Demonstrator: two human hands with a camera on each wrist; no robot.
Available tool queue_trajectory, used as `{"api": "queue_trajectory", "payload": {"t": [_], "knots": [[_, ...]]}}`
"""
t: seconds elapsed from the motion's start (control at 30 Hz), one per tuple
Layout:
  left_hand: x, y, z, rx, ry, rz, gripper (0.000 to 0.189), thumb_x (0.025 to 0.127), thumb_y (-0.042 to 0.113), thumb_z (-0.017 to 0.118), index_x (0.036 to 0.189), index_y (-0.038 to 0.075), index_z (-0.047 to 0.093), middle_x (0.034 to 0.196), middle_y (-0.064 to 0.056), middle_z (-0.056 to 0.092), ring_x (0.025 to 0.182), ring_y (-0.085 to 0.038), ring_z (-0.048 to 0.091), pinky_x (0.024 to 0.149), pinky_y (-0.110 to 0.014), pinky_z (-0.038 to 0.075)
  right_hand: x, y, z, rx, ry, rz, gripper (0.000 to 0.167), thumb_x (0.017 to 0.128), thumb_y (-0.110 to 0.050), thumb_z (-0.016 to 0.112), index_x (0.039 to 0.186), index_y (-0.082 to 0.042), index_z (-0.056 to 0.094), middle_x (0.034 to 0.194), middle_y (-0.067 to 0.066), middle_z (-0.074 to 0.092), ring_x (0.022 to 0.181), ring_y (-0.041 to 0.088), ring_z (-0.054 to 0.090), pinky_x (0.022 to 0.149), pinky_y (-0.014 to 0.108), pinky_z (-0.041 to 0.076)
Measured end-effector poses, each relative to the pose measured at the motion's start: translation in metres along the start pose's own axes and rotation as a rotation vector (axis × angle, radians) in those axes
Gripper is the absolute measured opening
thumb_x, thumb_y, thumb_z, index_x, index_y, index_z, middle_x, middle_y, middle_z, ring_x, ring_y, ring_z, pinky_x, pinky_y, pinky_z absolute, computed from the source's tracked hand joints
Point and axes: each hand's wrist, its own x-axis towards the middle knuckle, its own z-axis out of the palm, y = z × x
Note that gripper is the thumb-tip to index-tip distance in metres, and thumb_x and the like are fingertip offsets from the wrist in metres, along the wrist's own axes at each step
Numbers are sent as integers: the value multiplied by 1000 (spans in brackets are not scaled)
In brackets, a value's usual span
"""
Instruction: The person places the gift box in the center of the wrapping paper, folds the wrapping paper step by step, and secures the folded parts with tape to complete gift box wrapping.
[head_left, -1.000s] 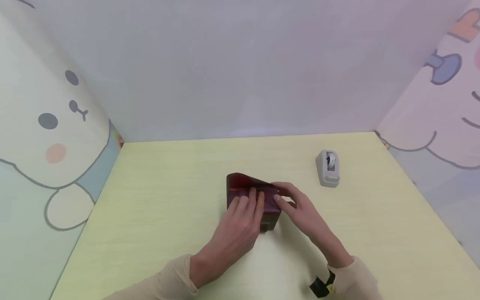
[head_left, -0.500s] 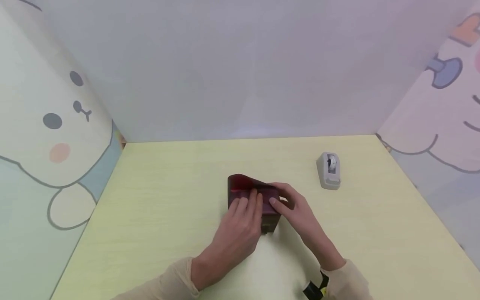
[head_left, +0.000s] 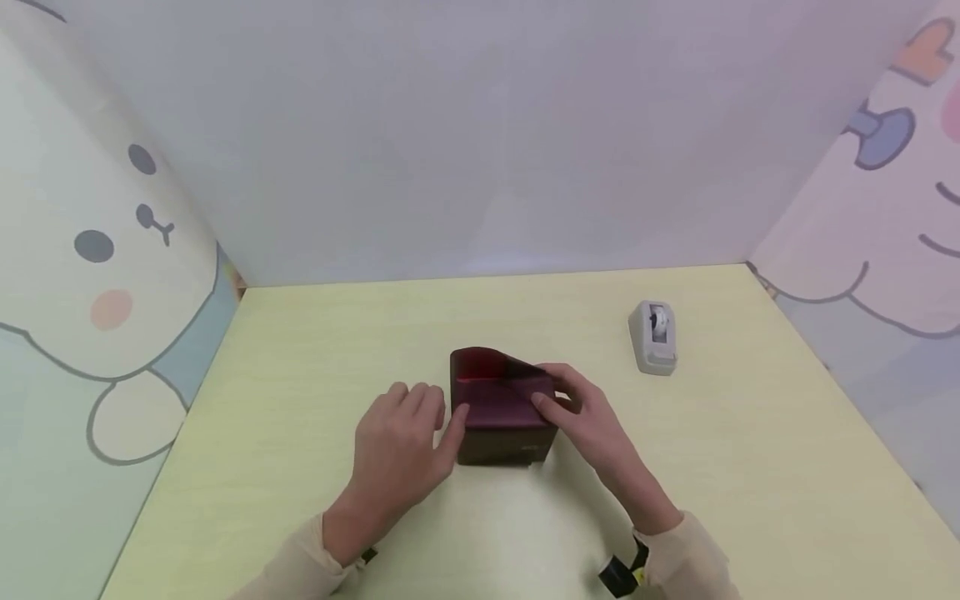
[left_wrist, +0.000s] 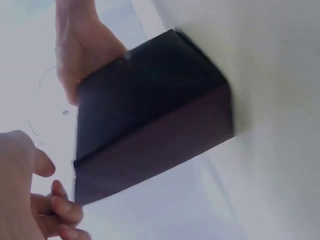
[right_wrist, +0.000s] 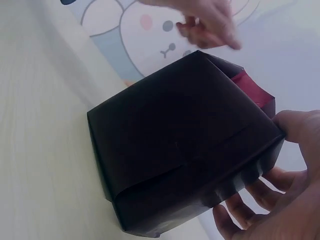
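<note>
A box in dark, near-black paper [head_left: 501, 446] stands on the table in the head view, its top side a purplish maroon. A raised flap [head_left: 480, 365] at its upper edge shows a red inner face, and red paper [right_wrist: 251, 90] also peeks out in the right wrist view. My right hand [head_left: 592, 421] grips the box's right end, thumb on top and fingers behind. Just left of the box is my left hand [head_left: 397, 442], holding nothing; its fingers curl loosely and its thumb points at the box's left edge. Creased folds run along the gripped end in the right wrist view.
A grey tape dispenser [head_left: 654, 337] with a roll in it stands farther back to the right on the pale yellow table [head_left: 315, 350]. A plain pale wall [head_left: 480, 142] rises behind, and cartoon-printed panels [head_left: 112, 250] flank both sides.
My left hand has come off the top of the box and moved left, uncovering the top and front. My right hand keeps its grip on the right end.
</note>
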Motion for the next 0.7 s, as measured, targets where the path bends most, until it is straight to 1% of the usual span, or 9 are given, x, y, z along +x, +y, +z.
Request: {"api": "queue_trajectory", "payload": {"t": [0.07,0.1,0.2,0.27,0.33,0.43,0.5,0.6,0.7], "knots": [[-3,-3,4,-29,-67,-45,36,100,31,55,68,14,51,58,5,43,55,-13,32,50,-20,22,0,0,0,0,-4,2,32,101,-22,69,133,-17,65,133,5,67,126,22,61,104,27,51],[-3,-3,5,-45,-91,-58,34,98,28,59,68,15,51,57,7,43,54,-11,31,50,-19,22,0,-1,0,2,-9,2,32,101,-22,69,133,-17,65,134,6,67,127,23,60,103,27,51],[2,-4,9,-80,-129,-80,29,91,20,68,67,17,51,56,10,41,55,-8,30,50,-17,22,-1,-1,-2,14,-34,11,34,101,-21,69,134,-16,64,136,8,65,128,26,59,100,25,52],[7,-5,11,-93,-127,-92,31,90,16,70,65,17,52,55,10,40,55,-8,29,50,-18,22,-1,-1,-3,22,-52,16,35,101,-20,69,135,-15,63,137,9,65,129,27,59,97,24,53],[14,-8,12,-92,-112,-97,32,90,15,71,63,17,52,53,9,40,54,-9,29,49,-19,22,-1,-1,-4,29,-67,17,35,101,-20,69,136,-15,62,137,10,64,128,28,59,96,24,53],[22,-12,13,-90,-91,-110,35,92,16,71,62,16,53,52,8,41,53,-10,29,49,-20,23,0,-2,-5,33,-78,16,35,101,-20,69,136,-15,62,136,11,64,127,28,59,96,25,53],[26,-12,13,-88,-87,-122,36,94,19,71,64,15,53,53,8,42,53,-11,29,49,-20,23,0,-2,-5,34,-80,17,35,101,-21,69,136,-14,62,136,11,64,127,27,59,96,25,53],[24,-10,11,-109,-93,-153,32,95,23,72,71,14,54,59,7,45,55,-11,32,50,-21,26,0,-2,-5,41,-81,21,36,101,-20,69,136,-14,62,137,11,64,127,27,59,96,25,53],[14,-4,9,-145,-105,-172,22,93,24,74,83,12,59,71,4,54,60,-12,42,53,-22,35,0,-1,-5,42,-79,22,36,101,-21,69,136,-14,62,137,11,64,128,27,58,96,25,53]]}}
